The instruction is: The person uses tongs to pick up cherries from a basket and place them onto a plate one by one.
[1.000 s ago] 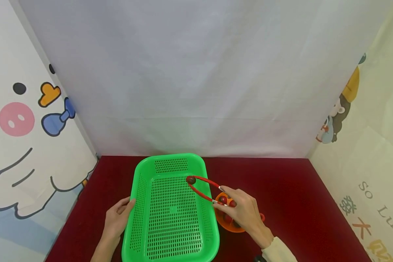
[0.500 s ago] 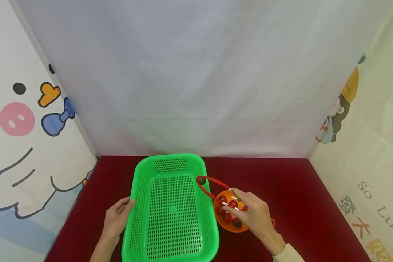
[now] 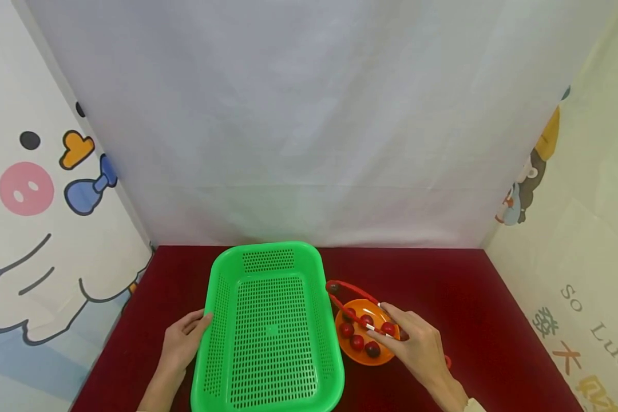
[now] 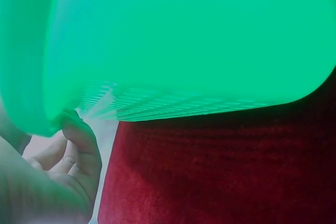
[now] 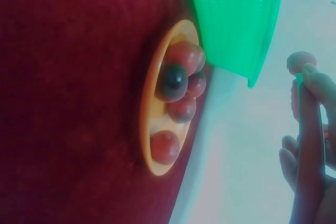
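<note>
My left hand (image 3: 184, 337) grips the left rim of a green perforated plastic basket (image 3: 209, 297); in the left wrist view the fingers (image 4: 81, 135) curl up at the rim. My right hand (image 3: 416, 343) holds red tongs (image 3: 357, 290) with white bands, seen edge-on in the right wrist view. Their tips pinch a dark red cherry tomato (image 3: 333, 288), held in the air by the basket's right rim. Below the tongs, an orange plate (image 3: 355, 358) bears several cherry tomatoes (image 3: 357, 342), one of them darker (image 5: 172, 83). Part of the plate is hidden by the right hand.
The basket and plate stand side by side on a dark red cloth (image 3: 474, 320). A pale curtain (image 3: 309, 143) closes off the back, and printed white sheets (image 3: 46, 274) hang at both sides.
My right hand has moved right with the tongs and the tomato, from over the basket to past its right rim, uncovering more of the plate. The left hand stays on the rim.
</note>
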A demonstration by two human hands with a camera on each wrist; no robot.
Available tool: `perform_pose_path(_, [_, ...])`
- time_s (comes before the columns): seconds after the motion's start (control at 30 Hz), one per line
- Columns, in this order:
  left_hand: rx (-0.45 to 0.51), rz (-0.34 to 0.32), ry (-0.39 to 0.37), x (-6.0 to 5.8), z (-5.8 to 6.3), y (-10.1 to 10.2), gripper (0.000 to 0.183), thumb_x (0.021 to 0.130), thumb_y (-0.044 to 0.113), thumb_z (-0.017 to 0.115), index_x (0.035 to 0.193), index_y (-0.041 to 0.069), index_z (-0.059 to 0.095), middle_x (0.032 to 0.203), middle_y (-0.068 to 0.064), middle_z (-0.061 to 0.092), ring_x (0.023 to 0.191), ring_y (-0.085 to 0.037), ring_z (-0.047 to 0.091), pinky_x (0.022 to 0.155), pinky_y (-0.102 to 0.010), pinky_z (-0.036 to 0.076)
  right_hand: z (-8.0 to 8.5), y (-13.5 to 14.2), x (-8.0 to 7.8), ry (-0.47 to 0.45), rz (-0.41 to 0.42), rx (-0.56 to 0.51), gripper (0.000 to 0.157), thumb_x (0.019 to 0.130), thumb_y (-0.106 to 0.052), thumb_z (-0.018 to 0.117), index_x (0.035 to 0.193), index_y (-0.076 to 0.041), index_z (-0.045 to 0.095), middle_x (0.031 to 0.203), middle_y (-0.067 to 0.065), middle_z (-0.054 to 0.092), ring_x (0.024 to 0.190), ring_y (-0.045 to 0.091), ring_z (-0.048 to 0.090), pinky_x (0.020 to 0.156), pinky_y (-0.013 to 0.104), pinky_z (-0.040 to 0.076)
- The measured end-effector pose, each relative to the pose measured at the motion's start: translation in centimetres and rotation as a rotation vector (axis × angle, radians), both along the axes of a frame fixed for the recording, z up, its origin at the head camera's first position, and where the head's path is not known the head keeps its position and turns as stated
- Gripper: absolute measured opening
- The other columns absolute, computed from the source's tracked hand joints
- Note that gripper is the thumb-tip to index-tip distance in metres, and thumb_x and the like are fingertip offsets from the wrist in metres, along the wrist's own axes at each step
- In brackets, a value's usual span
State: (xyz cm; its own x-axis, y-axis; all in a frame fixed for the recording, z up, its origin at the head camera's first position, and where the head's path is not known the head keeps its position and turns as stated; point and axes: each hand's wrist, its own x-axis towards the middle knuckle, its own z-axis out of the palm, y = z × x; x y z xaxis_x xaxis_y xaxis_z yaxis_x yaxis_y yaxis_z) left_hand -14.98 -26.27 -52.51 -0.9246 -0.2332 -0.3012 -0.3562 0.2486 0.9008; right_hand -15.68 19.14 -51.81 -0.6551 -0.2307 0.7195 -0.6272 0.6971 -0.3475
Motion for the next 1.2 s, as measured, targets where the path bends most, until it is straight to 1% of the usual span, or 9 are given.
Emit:
perform_pose_path(0.07, [-0.001,-0.004,-0.004,0.0,0.1,0.0,0.060,0.106,0.040,0.058,0.150,0.000,0.048,0.147,-0.029,0.051,0.134,-0.045,0.048,0.104,-0.059,0.044,-0.1,0.4,0.2,0.005,-0.014,0.004,0.061,0.065,-0.029,0.099,0.119,-0.010,0.077,0.086,-0.003,0.073,0.063,0.004,0.047,0.053,0.012,0.042])
perform_pose_path(0.13, [-0.004,-0.009,-0.007,0.0,0.1,0.0,0.061,0.106,0.040,0.057,0.151,-0.001,0.048,0.146,-0.030,0.051,0.134,-0.045,0.047,0.105,-0.059,0.043,-0.2,0.8,0.4,0.010,-0.035,0.016,0.063,0.061,-0.027,0.100,0.118,-0.012,0.077,0.082,-0.007,0.070,0.063,0.002,0.046,0.053,0.011,0.041])
perform_pose_path(0.3, [-0.015,-0.016,-0.001,0.1,0.2,-0.1,0.060,0.106,0.038,0.057,0.150,-0.002,0.048,0.144,-0.031,0.052,0.133,-0.045,0.048,0.104,-0.059,0.044,-0.5,1.7,1.2,-0.005,-0.072,0.041,0.067,0.055,-0.022,0.102,0.117,-0.013,0.078,0.078,-0.010,0.067,0.061,0.004,0.052,0.055,0.012,0.045])
perform_pose_path(0.47, [-0.023,-0.019,0.006,0.1,0.4,-0.1,0.058,0.107,0.037,0.057,0.149,-0.002,0.049,0.142,-0.030,0.054,0.132,-0.045,0.049,0.103,-0.058,0.045,-1.1,2.6,2.1,-0.037,-0.111,0.060,0.064,0.057,-0.026,0.101,0.116,-0.014,0.078,0.079,-0.010,0.069,0.062,0.002,0.051,0.055,0.011,0.045])
perform_pose_path(0.6, [-0.029,-0.025,0.011,0.1,0.4,-0.1,0.058,0.106,0.036,0.057,0.149,-0.002,0.049,0.141,-0.030,0.055,0.130,-0.045,0.051,0.102,-0.057,0.046,-1.5,3.2,2.7,-0.060,-0.146,0.084,0.063,0.057,-0.025,0.101,0.115,-0.014,0.079,0.075,-0.010,0.066,0.061,0.000,0.049,0.054,0.011,0.042])
perform_pose_path(0.77, [-0.034,-0.031,0.021,0.2,0.4,-0.1,0.057,0.106,0.034,0.058,0.148,-0.003,0.050,0.140,-0.029,0.056,0.129,-0.045,0.052,0.102,-0.057,0.046,-1.8,3.6,3.7,-0.171,-0.222,0.117,0.061,0.057,-0.026,0.102,0.113,-0.013,0.080,0.076,-0.009,0.068,0.060,0.000,0.046,0.053,0.016,0.043])
perform_pose_path(0.9, [-0.038,-0.028,0.026,0.2,0.4,-0.1,0.056,0.106,0.033,0.058,0.148,-0.003,0.051,0.139,-0.029,0.057,0.128,-0.044,0.053,0.100,-0.055,0.048,-2.0,3.9,4.3,-0.286,-0.280,0.139,0.058,0.061,-0.032,0.101,0.112,-0.014,0.080,0.083,-0.006,0.073,0.064,0.002,0.050,0.054,0.019,0.046])
perform_pose_path(1.13, [-0.043,-0.021,0.022,0.2,0.4,0.1,0.055,0.107,0.034,0.057,0.148,-0.002,0.051,0.139,-0.029,0.057,0.126,-0.043,0.055,0.098,-0.053,0.050,-2.4,4.9,4.6,-0.305,-0.298,0.158,0.056,0.061,-0.037,0.100,0.110,-0.015,0.081,0.080,-0.007,0.072,0.064,0.003,0.058,0.056,0.023,0.051])
perform_pose_path(1.2, [-0.038,-0.020,0.017,0.2,0.5,0.0,0.056,0.107,0.035,0.057,0.148,-0.002,0.051,0.140,-0.029,0.057,0.126,-0.043,0.055,0.098,-0.053,0.049,-2.3,5.0,4.7,-0.340,-0.305,0.166,0.058,0.062,-0.038,0.100,0.111,-0.014,0.081,0.079,-0.007,0.072,0.065,0.005,0.060,0.058,0.024,0.053])
